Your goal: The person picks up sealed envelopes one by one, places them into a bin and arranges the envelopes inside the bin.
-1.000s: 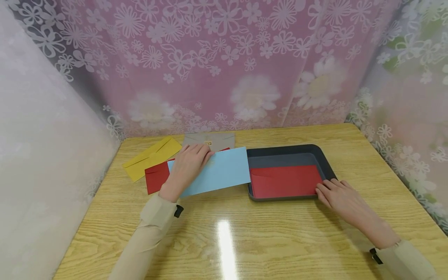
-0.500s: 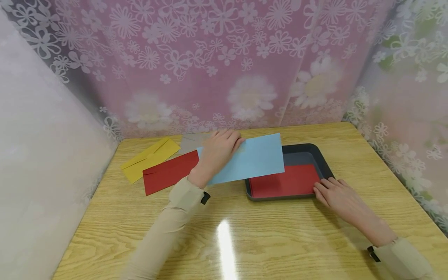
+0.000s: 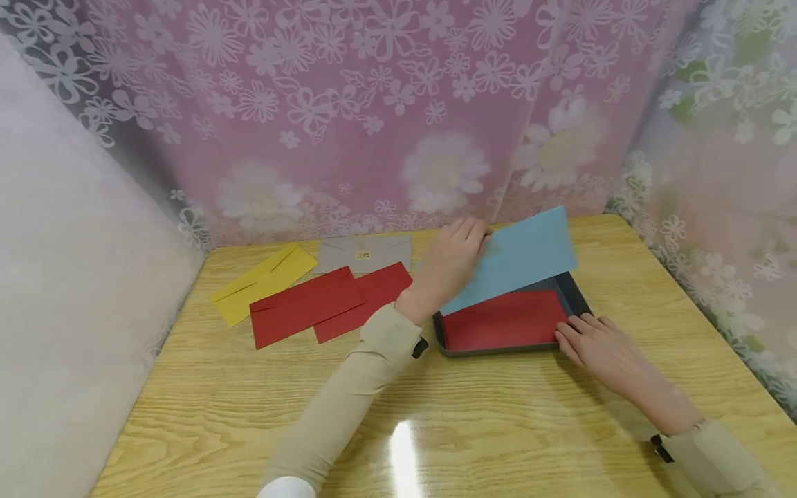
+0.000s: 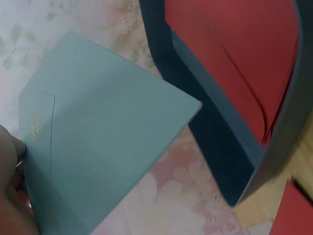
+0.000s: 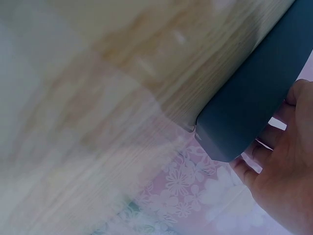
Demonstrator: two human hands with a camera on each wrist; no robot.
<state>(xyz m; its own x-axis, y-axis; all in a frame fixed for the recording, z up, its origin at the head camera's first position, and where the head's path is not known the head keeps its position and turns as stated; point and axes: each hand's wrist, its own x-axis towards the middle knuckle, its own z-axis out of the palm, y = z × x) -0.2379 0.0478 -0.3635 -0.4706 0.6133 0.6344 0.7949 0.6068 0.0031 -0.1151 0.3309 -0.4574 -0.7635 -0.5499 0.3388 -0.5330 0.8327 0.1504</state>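
Observation:
My left hand (image 3: 447,266) grips a light blue envelope (image 3: 523,256) by its upper edge, holding it tilted above a dark grey tray (image 3: 498,353). A flap and small gold print show on the envelope (image 4: 107,132) in the left wrist view. At least one red envelope (image 3: 504,321) lies inside the tray. My right hand (image 3: 600,353) holds the tray's front right corner, fingers over the rim; in the right wrist view the hand (image 5: 283,152) is against the dark outer wall (image 5: 249,93). The blue envelope hides the tray's back part.
Left of the tray, two red envelopes (image 3: 305,306) overlap on the wooden table (image 3: 249,415). Behind them lie a yellow envelope (image 3: 264,282) and a grey envelope (image 3: 389,252) with a small sticker. A flowered curtain (image 3: 373,138) stands along the table's back.
My left hand has carried the blue envelope rightward from over the red and grey envelopes to above the tray, tilting it. Those envelopes are uncovered. My right hand has stayed at the tray corner.

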